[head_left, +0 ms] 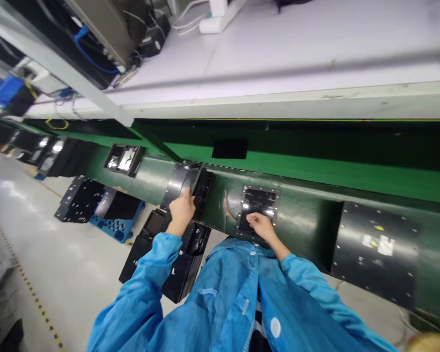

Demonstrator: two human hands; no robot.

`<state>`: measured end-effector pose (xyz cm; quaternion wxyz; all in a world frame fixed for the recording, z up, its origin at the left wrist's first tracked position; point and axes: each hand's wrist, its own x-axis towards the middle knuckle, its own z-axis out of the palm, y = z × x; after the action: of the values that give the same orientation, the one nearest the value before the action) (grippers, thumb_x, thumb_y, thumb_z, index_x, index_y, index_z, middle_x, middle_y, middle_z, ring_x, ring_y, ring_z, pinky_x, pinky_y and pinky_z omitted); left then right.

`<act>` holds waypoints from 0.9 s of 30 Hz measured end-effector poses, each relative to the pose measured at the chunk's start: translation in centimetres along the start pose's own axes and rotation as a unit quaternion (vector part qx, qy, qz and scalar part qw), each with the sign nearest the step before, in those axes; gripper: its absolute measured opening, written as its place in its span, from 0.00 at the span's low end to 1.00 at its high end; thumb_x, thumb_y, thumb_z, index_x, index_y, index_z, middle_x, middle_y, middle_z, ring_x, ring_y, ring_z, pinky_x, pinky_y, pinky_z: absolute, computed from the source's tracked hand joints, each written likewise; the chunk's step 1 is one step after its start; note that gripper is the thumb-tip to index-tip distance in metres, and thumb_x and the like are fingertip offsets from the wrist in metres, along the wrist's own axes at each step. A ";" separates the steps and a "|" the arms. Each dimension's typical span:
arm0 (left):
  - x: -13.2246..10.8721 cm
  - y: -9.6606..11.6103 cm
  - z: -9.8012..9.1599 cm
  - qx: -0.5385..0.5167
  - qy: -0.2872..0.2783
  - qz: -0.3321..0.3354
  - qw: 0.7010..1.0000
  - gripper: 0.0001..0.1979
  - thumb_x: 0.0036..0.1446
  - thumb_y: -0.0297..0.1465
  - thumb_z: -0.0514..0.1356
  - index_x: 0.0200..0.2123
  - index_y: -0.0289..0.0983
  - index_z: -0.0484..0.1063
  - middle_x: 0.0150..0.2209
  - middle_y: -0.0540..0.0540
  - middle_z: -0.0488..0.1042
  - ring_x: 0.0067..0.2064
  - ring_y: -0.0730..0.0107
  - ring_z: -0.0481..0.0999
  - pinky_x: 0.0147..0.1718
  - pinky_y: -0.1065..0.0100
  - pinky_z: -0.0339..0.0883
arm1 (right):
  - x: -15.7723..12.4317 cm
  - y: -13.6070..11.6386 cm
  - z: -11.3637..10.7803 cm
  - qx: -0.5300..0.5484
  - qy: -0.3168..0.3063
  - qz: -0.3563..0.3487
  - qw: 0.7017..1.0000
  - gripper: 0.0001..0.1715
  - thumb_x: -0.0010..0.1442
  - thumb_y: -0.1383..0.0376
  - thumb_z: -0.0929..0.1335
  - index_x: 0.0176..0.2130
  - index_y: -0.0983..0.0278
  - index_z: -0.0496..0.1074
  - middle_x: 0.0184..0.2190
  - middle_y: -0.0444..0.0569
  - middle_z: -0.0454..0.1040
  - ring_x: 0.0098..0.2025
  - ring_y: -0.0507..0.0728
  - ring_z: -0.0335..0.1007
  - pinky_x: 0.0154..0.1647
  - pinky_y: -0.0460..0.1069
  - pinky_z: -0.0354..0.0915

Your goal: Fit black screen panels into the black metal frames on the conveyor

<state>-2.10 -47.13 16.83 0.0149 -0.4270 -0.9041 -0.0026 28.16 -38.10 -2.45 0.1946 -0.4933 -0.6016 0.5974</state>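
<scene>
My left hand is closed at the near edge of a dark flat panel, with its index finger and thumb toward the front. This panel is part of a stack of black parts on the green bench surface. Farther right, my right hand is over a black rectangular frame with a glossy dark middle and light dots around its rim. Its fingers are curled together in a pinch, and anything between them is too small to make out.
A large black plate with light dots lies at the right. Black housings are stacked at my left, and a blue crate is beyond them. A white shelf overhangs the bench, with a diagonal post at left.
</scene>
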 end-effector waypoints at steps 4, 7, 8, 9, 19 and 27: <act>-1.1 0.0 -1.7 -0.211 0.016 -0.010 0.977 0.22 0.64 0.47 0.64 0.58 0.45 0.79 0.41 0.43 0.85 0.50 0.48 0.83 0.51 0.56 0.74 | -0.4 -2.6 1.4 0.106 -0.015 -0.034 0.994 0.30 0.60 0.42 0.72 0.50 0.60 0.81 0.43 0.49 0.83 0.42 0.59 0.79 0.43 0.52 0.76; -1.4 3.9 2.9 -0.462 -0.086 0.010 0.883 0.23 0.61 0.45 0.67 0.54 0.38 0.81 0.43 0.41 0.86 0.48 0.52 0.84 0.49 0.58 0.77 | -0.6 -2.4 0.7 0.174 0.062 -0.021 0.983 0.38 0.59 0.34 0.70 0.48 0.63 0.80 0.39 0.50 0.83 0.40 0.59 0.78 0.39 0.50 0.74; -1.5 5.8 5.3 -0.520 -0.122 0.009 0.845 0.23 0.60 0.43 0.67 0.54 0.36 0.81 0.44 0.40 0.86 0.48 0.53 0.84 0.49 0.58 0.77 | -0.7 -1.9 0.1 0.172 0.105 -0.004 0.980 0.40 0.59 0.32 0.69 0.45 0.64 0.80 0.36 0.50 0.82 0.38 0.60 0.78 0.37 0.50 0.73; -1.8 7.8 7.7 -0.560 -0.155 0.003 0.814 0.22 0.61 0.41 0.67 0.54 0.34 0.81 0.45 0.39 0.86 0.48 0.54 0.85 0.50 0.59 0.77 | -0.8 -1.2 -0.6 0.155 0.149 0.016 0.976 0.41 0.59 0.31 0.68 0.43 0.65 0.80 0.33 0.50 0.81 0.37 0.60 0.77 0.37 0.50 0.71; -3.4 15.8 18.2 -0.325 -0.212 -0.012 0.922 0.15 0.67 0.37 0.61 0.50 0.39 0.84 0.48 0.41 0.85 0.54 0.56 0.82 0.54 0.63 0.72 | 0.0 3.3 -5.4 -0.267 0.273 0.153 0.911 0.26 0.69 0.47 0.66 0.42 0.63 0.83 0.43 0.60 0.81 0.49 0.66 0.77 0.50 0.53 0.67; -2.7 16.0 18.3 -0.200 -0.294 0.024 0.934 0.12 0.66 0.38 0.61 0.45 0.40 0.83 0.47 0.40 0.85 0.53 0.55 0.83 0.50 0.64 0.71 | 1.3 4.4 -5.2 -0.213 0.266 0.208 0.917 0.25 0.69 0.48 0.66 0.47 0.62 0.81 0.43 0.58 0.83 0.49 0.65 0.81 0.48 0.53 0.70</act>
<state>11.48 -38.74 -1.61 -0.3376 -0.4242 -0.8384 -0.0574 33.42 -35.17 -5.86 0.1094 -0.7779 -0.5243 0.3287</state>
